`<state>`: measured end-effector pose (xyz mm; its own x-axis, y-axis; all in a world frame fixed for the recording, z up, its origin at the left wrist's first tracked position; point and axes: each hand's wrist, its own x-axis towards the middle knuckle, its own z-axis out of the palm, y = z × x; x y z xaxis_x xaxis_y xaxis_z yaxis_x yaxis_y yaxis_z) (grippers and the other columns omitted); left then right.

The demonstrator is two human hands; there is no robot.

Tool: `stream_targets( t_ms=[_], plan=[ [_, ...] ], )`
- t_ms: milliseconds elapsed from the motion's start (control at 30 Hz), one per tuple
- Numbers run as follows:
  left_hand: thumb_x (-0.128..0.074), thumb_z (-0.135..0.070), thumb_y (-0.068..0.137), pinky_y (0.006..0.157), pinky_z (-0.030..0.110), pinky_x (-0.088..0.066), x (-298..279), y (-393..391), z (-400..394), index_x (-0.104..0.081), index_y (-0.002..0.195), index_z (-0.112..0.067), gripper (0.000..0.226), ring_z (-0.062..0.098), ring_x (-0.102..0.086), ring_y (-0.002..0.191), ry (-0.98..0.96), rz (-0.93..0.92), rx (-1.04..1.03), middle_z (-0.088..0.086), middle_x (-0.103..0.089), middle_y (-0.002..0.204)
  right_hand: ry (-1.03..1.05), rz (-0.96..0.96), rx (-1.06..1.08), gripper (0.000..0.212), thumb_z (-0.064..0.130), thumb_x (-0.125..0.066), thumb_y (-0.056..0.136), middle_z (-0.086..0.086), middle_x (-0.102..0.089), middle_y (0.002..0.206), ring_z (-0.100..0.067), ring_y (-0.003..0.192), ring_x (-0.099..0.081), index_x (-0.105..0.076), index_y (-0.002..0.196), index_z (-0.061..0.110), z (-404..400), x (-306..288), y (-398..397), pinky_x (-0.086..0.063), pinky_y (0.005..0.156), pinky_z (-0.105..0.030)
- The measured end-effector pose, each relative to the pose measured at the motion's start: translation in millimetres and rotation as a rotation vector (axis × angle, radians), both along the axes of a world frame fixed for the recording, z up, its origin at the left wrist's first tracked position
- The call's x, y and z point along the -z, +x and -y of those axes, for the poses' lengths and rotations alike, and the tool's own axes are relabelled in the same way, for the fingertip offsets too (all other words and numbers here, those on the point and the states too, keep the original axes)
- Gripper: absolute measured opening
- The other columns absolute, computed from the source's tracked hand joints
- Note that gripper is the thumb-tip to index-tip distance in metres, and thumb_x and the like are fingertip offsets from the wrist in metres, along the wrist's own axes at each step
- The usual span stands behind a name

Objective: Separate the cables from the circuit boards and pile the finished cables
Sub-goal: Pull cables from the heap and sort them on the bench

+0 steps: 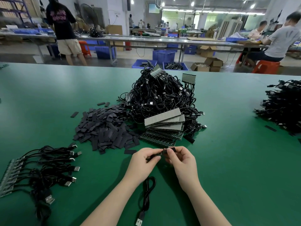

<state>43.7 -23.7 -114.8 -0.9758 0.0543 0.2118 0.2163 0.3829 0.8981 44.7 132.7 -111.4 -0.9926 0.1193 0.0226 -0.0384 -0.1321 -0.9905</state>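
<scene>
From my head camera, my left hand (145,158) pinches the end of a black cable (147,195) whose USB plug trails down the green tabletop (228,160) between my forearms, while my right hand (180,158) has its fingers (169,151) curled round a small black sleeve piece (170,150) at that same end. Just beyond my hands lie stacked circuit boards (164,123), a heap of black sleeves (105,126) and a tangled cable mound (160,95); finished cables (283,105) are piled far right.
</scene>
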Motion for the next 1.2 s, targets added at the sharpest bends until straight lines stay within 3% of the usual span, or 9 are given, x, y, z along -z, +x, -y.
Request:
stream_targets(
  t_ms=[100, 267, 533, 667, 933, 1200],
  plan=[
    [-0.069, -0.018, 0.089, 0.092, 0.02, -0.049, 0.2, 0.2, 0.2, -0.07, 0.108, -0.043, 0.032, -0.006, -0.06, 0.1, -0.01, 0.004, 0.003, -0.02, -0.067, 0.104, -0.002, -0.006, -0.002, 0.003, 0.007, -0.068, 0.093, -0.005, -0.077, 0.083, -0.014, 0.078, -0.074, -0.069, 0.092, 0.009, -0.1, -0.3, 0.8, -0.056, 0.067, -0.019],
    [-0.068, -0.018, 0.089, 0.089, 0.014, -0.048, 0.1, 0.7, -0.1, -0.065, 0.099, -0.057, 0.041, -0.008, -0.06, 0.098, -0.001, -0.002, -0.015, -0.023, -0.066, 0.103, 0.018, -0.014, -0.01, 0.003, 0.009, -0.069, 0.092, -0.005, -0.077, 0.084, -0.013, 0.076, -0.074, -0.07, 0.091, 0.011, -0.2, 0.6, 1.4, -0.055, 0.065, -0.019],
    [-0.068, -0.019, 0.089, 0.092, 0.023, -0.051, 2.5, -0.7, -0.4, -0.068, 0.108, -0.046, 0.033, -0.005, -0.061, 0.099, -0.004, 0.018, -0.006, -0.019, -0.067, 0.105, -0.017, -0.001, -0.005, 0.002, 0.01, -0.069, 0.093, -0.006, -0.077, 0.083, -0.013, 0.077, -0.074, -0.07, 0.093, 0.011, 0.1, 1.3, 1.2, -0.055, 0.065, -0.018],
    [-0.069, -0.016, 0.088, 0.091, 0.024, -0.051, 1.0, 0.2, -0.9, -0.067, 0.105, -0.051, 0.038, -0.002, -0.062, 0.096, 0.001, 0.003, -0.003, -0.015, -0.067, 0.103, 0.002, -0.011, -0.01, 0.003, 0.008, -0.069, 0.092, -0.004, -0.077, 0.081, -0.01, 0.074, -0.073, -0.07, 0.092, 0.011, 1.2, 0.5, 1.5, -0.054, 0.064, -0.017],
    [-0.069, -0.017, 0.089, 0.093, 0.023, -0.051, -0.8, 1.0, -0.7, -0.069, 0.108, -0.043, 0.033, -0.004, -0.062, 0.098, 0.025, 0.003, -0.002, -0.017, -0.067, 0.105, -0.025, -0.007, 0.019, 0.001, 0.006, -0.067, 0.092, -0.005, -0.077, 0.084, -0.014, 0.081, -0.075, -0.069, 0.092, 0.006, 0.8, -1.3, 1.9, -0.057, 0.068, -0.019],
    [-0.068, -0.017, 0.089, 0.094, 0.027, -0.051, 0.4, 1.1, -0.6, -0.069, 0.108, -0.044, 0.033, -0.001, -0.062, 0.099, 0.041, 0.026, -0.002, -0.015, -0.066, 0.107, 0.045, -0.008, 0.016, 0.008, 0.01, -0.074, 0.088, -0.007, -0.076, 0.084, -0.016, 0.077, -0.073, -0.07, 0.094, 0.014, 0.3, 0.7, 2.1, -0.058, 0.069, -0.023]
  ],
)
